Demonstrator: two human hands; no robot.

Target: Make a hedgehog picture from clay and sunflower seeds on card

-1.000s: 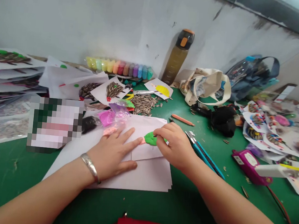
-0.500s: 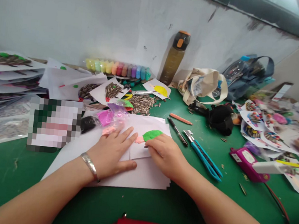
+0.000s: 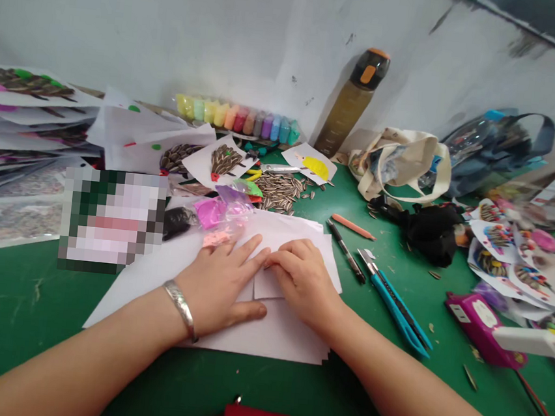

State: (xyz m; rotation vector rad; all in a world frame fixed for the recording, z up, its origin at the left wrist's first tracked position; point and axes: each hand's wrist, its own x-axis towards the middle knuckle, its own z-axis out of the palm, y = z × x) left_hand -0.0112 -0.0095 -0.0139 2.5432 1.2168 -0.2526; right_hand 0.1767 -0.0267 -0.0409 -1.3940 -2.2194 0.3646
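Observation:
My left hand (image 3: 221, 287), with a silver bangle at the wrist, lies flat with fingers spread on a stack of white paper (image 3: 289, 340). Its fingertips reach a smaller white card (image 3: 266, 288) on top. Over that card my right hand (image 3: 304, 279) is curled, thumb and fingers pinched together. What the pinch holds, if anything, is hidden, and the hand covers the card's green and pink clay shapes. Beyond my left hand sit bagged pieces of salmon clay (image 3: 216, 237), magenta clay (image 3: 209, 213) and black clay (image 3: 176, 223).
Right of the paper lie a pen (image 3: 346, 250), an orange stick (image 3: 353, 227) and a teal box cutter (image 3: 398, 308). Sunflower seeds (image 3: 281, 192) are heaped behind. A bottle (image 3: 349, 107) leans against the wall. A magenta device (image 3: 484, 329) sits right; stacked seed pictures (image 3: 32, 106) stand left.
My right hand has moved over the green and pink clay shapes, which showed before and are now covered. My left hand stays flat. The view has swung slightly left; the other person's hand has left it.

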